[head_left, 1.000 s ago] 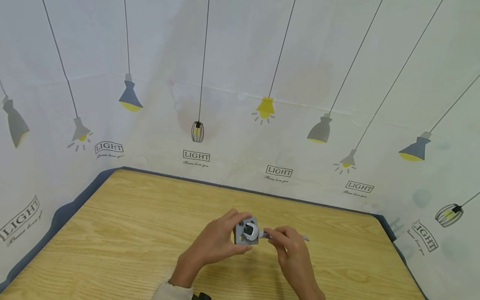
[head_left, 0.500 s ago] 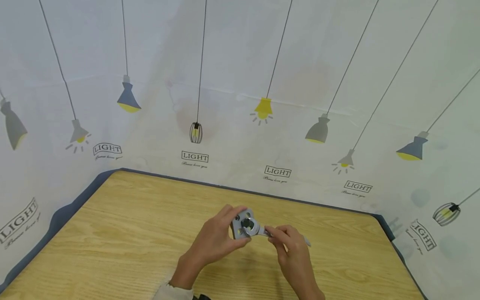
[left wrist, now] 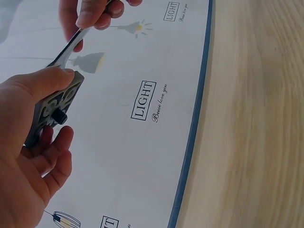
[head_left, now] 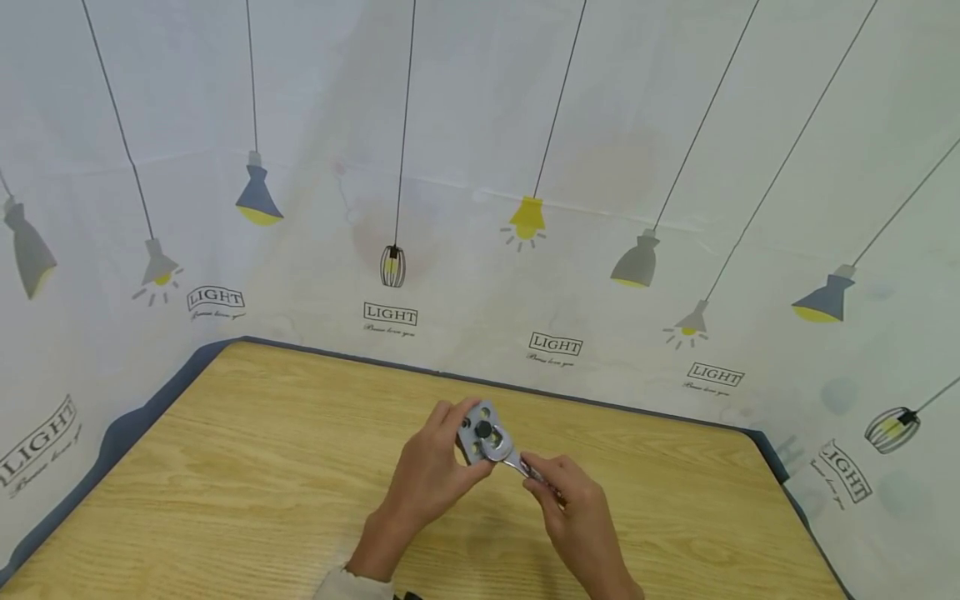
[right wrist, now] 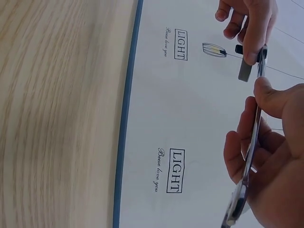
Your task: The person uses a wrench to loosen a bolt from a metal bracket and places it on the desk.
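Wooden table [head_left: 225,467], lamp-print backdrop [head_left: 480,167] enclosing it; left hand [head_left: 427,475] gripping grey plate [head_left: 480,433], right hand [head_left: 573,500] pinching what looks like a wrench [head_left: 513,458]

Grey plate [head_left: 477,433], silvery wrench [head_left: 517,462], light wood-grain table [head_left: 247,467], perhaps blue-edged, lamp-printed white backdrop [head_left: 480,167].

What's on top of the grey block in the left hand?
A black bolt head sits on the grey block, with the wrench jaw around it. Yellowish holes show beside it. The block's underside is covered by the left hand.
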{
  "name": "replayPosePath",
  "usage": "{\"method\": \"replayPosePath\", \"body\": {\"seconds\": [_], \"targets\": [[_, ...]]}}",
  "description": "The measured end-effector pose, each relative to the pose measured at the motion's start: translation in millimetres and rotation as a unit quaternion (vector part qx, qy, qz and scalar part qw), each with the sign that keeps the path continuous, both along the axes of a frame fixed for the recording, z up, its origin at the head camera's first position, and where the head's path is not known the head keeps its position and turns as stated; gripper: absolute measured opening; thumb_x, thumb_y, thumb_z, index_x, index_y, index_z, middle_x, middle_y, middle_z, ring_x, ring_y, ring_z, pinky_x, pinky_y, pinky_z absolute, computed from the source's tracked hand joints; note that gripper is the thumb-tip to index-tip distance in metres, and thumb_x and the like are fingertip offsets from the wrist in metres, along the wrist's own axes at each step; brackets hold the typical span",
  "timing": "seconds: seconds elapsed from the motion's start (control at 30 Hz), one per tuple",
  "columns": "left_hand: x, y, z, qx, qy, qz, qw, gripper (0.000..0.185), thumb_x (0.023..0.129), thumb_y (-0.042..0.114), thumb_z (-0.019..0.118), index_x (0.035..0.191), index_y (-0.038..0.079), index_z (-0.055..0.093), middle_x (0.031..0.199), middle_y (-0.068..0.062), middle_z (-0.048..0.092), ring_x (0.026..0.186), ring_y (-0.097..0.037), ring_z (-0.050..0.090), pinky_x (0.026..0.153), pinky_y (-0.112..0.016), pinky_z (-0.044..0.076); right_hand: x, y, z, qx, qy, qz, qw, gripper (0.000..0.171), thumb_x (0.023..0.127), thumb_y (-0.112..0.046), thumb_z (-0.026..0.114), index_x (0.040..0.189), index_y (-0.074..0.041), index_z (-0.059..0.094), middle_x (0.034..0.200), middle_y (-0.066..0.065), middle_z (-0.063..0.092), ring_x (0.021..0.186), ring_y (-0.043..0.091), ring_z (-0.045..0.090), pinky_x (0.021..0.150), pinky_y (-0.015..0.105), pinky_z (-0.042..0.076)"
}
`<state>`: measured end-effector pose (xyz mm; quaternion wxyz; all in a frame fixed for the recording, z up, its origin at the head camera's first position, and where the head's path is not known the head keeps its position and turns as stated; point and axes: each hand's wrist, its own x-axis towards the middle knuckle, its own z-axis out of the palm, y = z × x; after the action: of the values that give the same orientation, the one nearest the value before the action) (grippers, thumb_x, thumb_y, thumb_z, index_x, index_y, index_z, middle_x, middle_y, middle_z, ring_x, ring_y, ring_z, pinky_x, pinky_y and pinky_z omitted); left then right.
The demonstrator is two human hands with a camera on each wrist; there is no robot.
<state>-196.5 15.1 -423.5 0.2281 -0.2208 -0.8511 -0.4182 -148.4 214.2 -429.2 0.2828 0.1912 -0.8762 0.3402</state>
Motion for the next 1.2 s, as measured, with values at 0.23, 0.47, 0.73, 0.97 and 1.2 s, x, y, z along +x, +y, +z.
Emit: {"method": "replayPosePath", "body": {"seconds": [0.23,0.47,0.73,0.97,1.2], "targets": [[-0.3,3.4,-1.3,-0.009,0.025,0.017,0.9995,0.073,0.069,0.019,0.090,0.133,0.008,0.057,0.098,-0.001,0.055,0.070,-0.010,0.055,0.056,-0.017,0.042,0.8,-3.9,1.5,-0.007,0.009,0.016,1.000,0.034,0.080,0.003,0.076,0.113,-0.006,0.074,0.082,-0.007,0.061,0.064,-0.005,0.046,0.051,0.015,0.043],[-0.2,4.5,-2.9,-0.025,0.028,0.021,0.9991,0.075,0.069,0.023,0.090,0.134,0.009,0.056,0.097,-0.001,0.055,0.067,-0.006,0.050,0.054,-0.017,0.041,1.0,-7.0,1.2,-0.016,-0.010,0.031,0.999,0.032,0.082,0.002,0.076,0.113,-0.004,0.073,0.082,-0.008,0.061,0.063,-0.005,0.045,0.049,0.015,0.044],[0.6,-0.2,-2.7,-0.045,0.010,-0.019,0.9988,0.074,0.071,0.026,0.090,0.135,0.009,0.056,0.099,0.000,0.054,0.071,-0.007,0.051,0.057,-0.018,0.043,2.1,-9.0,3.8,-0.025,-0.043,-0.001,0.999,0.033,0.074,0.004,0.083,0.104,-0.009,0.075,0.081,-0.007,0.062,0.067,-0.004,0.052,0.051,0.016,0.047],[0.9,-3.7,-1.8,-0.047,-0.017,-0.071,0.9962,0.073,0.073,0.024,0.089,0.136,0.011,0.055,0.100,0.002,0.055,0.072,-0.012,0.055,0.059,-0.019,0.044,2.9,-4.4,6.2,-0.009,-0.082,-0.040,0.996,0.028,0.076,0.002,0.081,0.102,-0.008,0.076,0.083,-0.006,0.063,0.066,-0.004,0.054,0.056,0.017,0.049],[1.6,-7.8,1.0,-0.069,-0.043,-0.111,0.9904,0.070,0.076,0.027,0.087,0.137,0.013,0.054,0.105,0.004,0.056,0.075,-0.007,0.053,0.064,-0.020,0.045,2.8,1.2,4.4,0.000,-0.054,-0.032,0.998,0.031,0.074,0.003,0.082,0.101,-0.012,0.077,0.085,-0.009,0.063,0.077,0.001,0.065,0.068,0.017,0.055]]}}
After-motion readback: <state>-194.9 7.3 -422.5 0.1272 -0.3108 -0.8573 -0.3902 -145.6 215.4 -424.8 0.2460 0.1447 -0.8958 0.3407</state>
